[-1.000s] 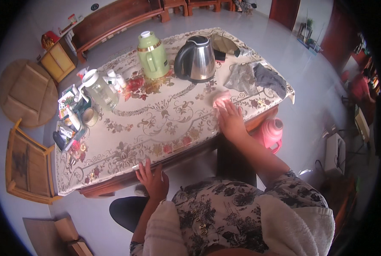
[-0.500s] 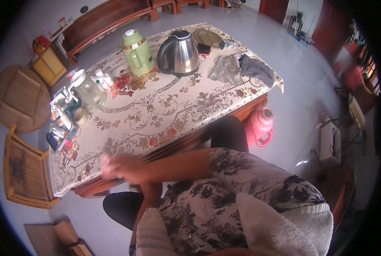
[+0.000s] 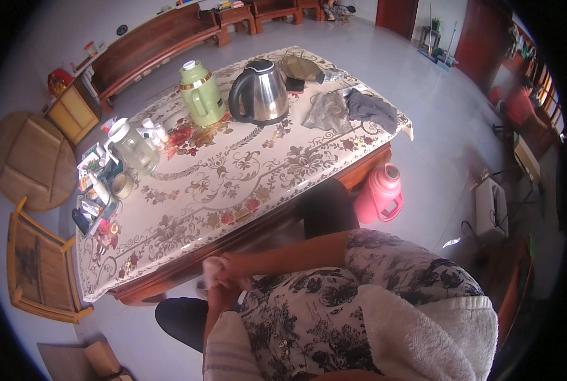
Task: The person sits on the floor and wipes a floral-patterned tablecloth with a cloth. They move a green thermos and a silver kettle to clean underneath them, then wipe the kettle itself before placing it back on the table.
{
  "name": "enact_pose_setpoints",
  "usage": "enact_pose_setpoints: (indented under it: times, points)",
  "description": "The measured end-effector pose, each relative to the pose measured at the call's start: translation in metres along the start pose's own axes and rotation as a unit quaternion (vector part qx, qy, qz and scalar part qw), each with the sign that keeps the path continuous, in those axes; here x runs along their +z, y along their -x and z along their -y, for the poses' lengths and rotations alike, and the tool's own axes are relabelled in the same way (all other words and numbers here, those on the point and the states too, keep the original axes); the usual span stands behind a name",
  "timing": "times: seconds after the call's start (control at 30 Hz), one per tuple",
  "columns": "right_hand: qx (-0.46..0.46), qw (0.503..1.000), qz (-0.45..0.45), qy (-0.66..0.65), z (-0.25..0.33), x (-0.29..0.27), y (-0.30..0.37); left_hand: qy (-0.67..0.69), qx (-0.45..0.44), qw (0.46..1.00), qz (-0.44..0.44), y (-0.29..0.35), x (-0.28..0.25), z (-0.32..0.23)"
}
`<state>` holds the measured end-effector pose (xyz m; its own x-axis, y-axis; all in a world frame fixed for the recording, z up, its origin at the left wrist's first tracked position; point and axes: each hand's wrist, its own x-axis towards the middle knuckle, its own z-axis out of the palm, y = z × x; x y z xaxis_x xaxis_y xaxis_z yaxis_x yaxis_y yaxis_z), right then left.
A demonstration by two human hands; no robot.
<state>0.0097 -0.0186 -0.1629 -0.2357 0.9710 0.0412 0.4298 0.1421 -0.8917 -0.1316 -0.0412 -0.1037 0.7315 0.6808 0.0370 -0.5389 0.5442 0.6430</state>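
Note:
My right hand (image 3: 234,267) and my left hand (image 3: 223,294) are together in front of my body, just off the near edge of the table. The right hand lies over the left. Both are smeared by motion, and their fingers cannot be made out. A pale blurred patch (image 3: 214,269) shows at the hands; whether it is a held thing or bright skin I cannot tell. The floral tablecloth (image 3: 232,181) lies just beyond them. A light towel (image 3: 417,340) hangs over my patterned shirt.
On the table stand a green thermos (image 3: 202,95), a steel kettle (image 3: 267,95), a glass jar (image 3: 134,149), a basket (image 3: 122,185) and dark cloths (image 3: 371,109). A pink thermos (image 3: 380,193) stands on the floor at right. A wooden chair (image 3: 42,267) is at left.
My hands have drawn back from over the table's near edge, toward my body and to the right. The view has shifted slightly. The things on the table stay put.

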Motion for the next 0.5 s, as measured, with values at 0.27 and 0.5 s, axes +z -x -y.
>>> enact_pose_setpoints:
  times: [0.27, 0.5]
  points:
    - [-0.090, 0.967, -0.101, 0.217, -0.012, -0.021, 0.015, 0.082, -0.153, 0.972, -0.157, -0.014, -0.031, 0.009]
    - [-0.097, 0.994, -0.051, 0.004, 0.018, -0.035, 0.031, 0.066, -0.179, 0.971, -0.147, -0.023, -0.079, 0.042]
